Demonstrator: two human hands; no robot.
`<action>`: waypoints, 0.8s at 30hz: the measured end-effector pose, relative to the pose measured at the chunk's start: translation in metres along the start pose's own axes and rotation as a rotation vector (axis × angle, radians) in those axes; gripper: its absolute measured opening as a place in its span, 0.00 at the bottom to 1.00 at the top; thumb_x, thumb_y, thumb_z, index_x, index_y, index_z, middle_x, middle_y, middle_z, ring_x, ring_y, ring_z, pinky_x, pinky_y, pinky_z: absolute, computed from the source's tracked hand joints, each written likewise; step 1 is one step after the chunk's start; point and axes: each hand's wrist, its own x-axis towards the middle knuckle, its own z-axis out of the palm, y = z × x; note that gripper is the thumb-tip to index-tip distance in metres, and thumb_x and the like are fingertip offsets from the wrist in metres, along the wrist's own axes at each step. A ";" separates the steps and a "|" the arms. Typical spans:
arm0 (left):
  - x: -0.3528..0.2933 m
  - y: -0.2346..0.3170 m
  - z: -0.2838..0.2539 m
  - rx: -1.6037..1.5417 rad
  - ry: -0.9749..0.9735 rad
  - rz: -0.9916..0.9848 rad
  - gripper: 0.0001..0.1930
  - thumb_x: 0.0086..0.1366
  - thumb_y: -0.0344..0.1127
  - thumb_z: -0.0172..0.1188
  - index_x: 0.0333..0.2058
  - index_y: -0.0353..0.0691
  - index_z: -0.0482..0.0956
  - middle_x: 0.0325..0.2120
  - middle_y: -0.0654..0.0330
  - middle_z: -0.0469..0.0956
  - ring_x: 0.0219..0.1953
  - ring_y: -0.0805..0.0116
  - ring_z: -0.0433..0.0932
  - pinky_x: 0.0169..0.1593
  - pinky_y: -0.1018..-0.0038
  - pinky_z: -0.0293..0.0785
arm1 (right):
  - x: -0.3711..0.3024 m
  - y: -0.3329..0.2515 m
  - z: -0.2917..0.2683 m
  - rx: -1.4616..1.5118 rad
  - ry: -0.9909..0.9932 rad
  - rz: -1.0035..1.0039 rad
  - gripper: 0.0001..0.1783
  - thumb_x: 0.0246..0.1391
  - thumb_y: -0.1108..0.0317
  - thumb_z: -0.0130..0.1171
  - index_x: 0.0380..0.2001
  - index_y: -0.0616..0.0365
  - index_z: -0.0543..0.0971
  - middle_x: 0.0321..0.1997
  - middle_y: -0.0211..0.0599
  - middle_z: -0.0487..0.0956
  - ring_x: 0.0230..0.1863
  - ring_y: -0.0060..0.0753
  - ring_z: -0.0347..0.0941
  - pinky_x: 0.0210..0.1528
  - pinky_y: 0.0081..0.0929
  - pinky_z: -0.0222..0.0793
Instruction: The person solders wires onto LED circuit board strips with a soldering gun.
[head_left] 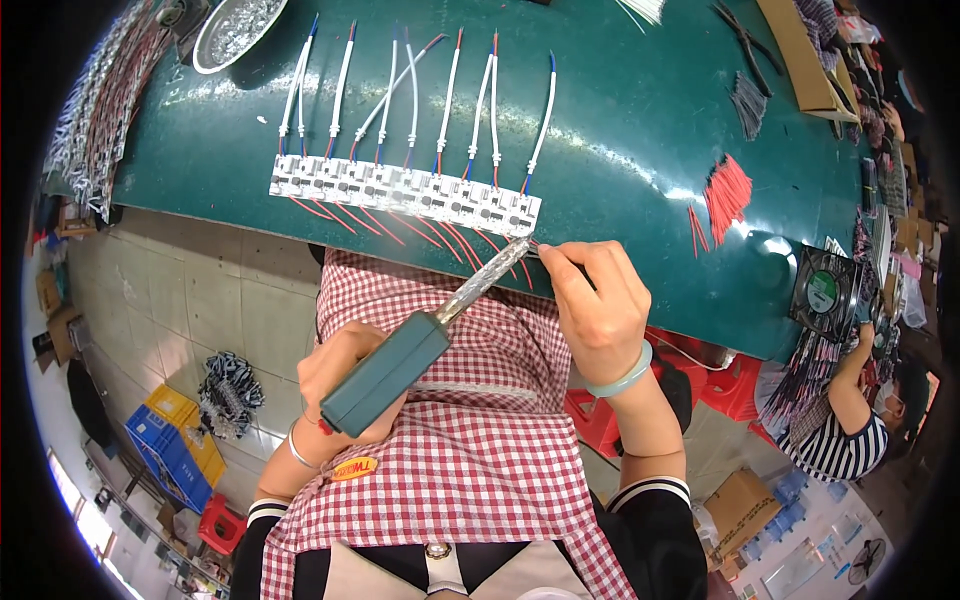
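Note:
My left hand point(345, 365) is wrapped round the green box-shaped handle of a soldering iron point(388, 372). The iron's silvery barrel slants up to the right, its tip at the near right corner of a strip of white circuit boards point(400, 192). Beside that tip, my right hand point(603, 295) pinches a thin wire point(536, 247) between thumb and forefinger; the fingers hide most of it. White-sleeved wires point(450, 90) stick out from the strip's far side, and short red wires point(375, 225) from its near side, over the table edge.
Loose red wires point(728, 195), grey wires point(748, 105) and pliers point(748, 40) lie on the green table point(620, 120) to the right. A small fan point(826, 292) stands at the right edge. A metal bowl point(235, 35) and bundled wires point(95, 110) are at far left. Another person sits at right.

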 end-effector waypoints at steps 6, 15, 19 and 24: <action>0.003 0.006 -0.005 0.030 0.047 -0.020 0.11 0.43 0.18 0.67 0.30 0.28 0.83 0.29 0.48 0.80 0.29 0.53 0.84 0.32 0.69 0.80 | -0.001 0.001 0.002 -0.009 0.000 0.004 0.16 0.38 0.81 0.65 0.36 0.63 0.83 0.33 0.37 0.79 0.32 0.36 0.76 0.31 0.30 0.73; -0.005 0.005 -0.012 0.080 0.038 -0.106 0.13 0.44 0.18 0.68 0.32 0.28 0.84 0.32 0.48 0.82 0.31 0.53 0.85 0.35 0.70 0.82 | -0.003 -0.012 -0.001 0.014 0.148 -0.039 0.18 0.36 0.82 0.66 0.36 0.65 0.83 0.32 0.38 0.80 0.31 0.37 0.77 0.28 0.28 0.72; -0.004 0.003 -0.014 0.112 0.039 -0.050 0.13 0.44 0.17 0.66 0.32 0.28 0.83 0.32 0.48 0.82 0.31 0.53 0.84 0.35 0.70 0.81 | -0.001 -0.019 0.013 0.067 0.143 -0.003 0.17 0.39 0.83 0.67 0.38 0.65 0.83 0.31 0.38 0.79 0.30 0.36 0.75 0.27 0.28 0.71; -0.011 -0.006 -0.013 0.049 0.027 -0.046 0.14 0.51 0.24 0.68 0.39 0.27 0.82 0.36 0.45 0.82 0.34 0.52 0.84 0.38 0.67 0.79 | 0.002 -0.020 0.023 0.039 0.103 0.042 0.17 0.40 0.82 0.68 0.38 0.63 0.83 0.30 0.36 0.77 0.30 0.35 0.74 0.28 0.28 0.72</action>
